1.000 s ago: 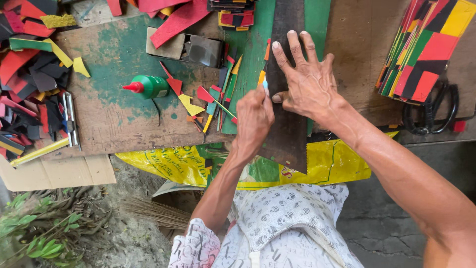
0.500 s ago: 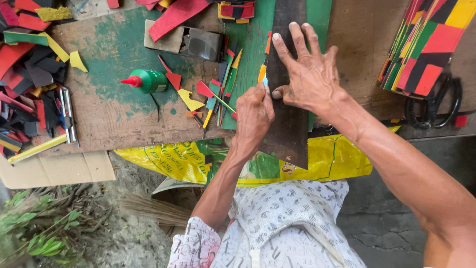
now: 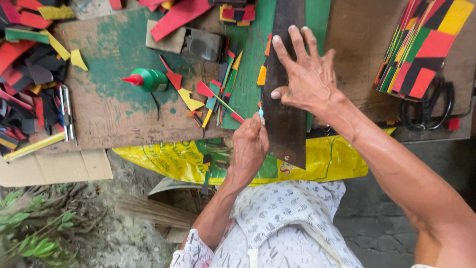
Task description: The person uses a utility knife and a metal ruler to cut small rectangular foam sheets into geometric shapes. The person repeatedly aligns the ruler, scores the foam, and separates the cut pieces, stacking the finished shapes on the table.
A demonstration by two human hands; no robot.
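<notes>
strip: long dark worn flat metal strip, lying over green sheet
right hand: fingers spread flat, pressing strip
left hand: clenched on small blue-tipped cutter at strip's edge

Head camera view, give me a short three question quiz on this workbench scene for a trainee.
1. True or false: the right hand lies flat on the long dark strip.
2. Which way does the red tip of the green glue bottle point? A) toward the pile of coloured scraps at the left B) toward the dark strip C) toward the person
3. Fill in: the left hand is closed at the strip's ____ edge.

Key: 1 true; 2 A; 3 left. The left hand's grip holds a small tool with a pale tip, too hidden to identify.
</notes>
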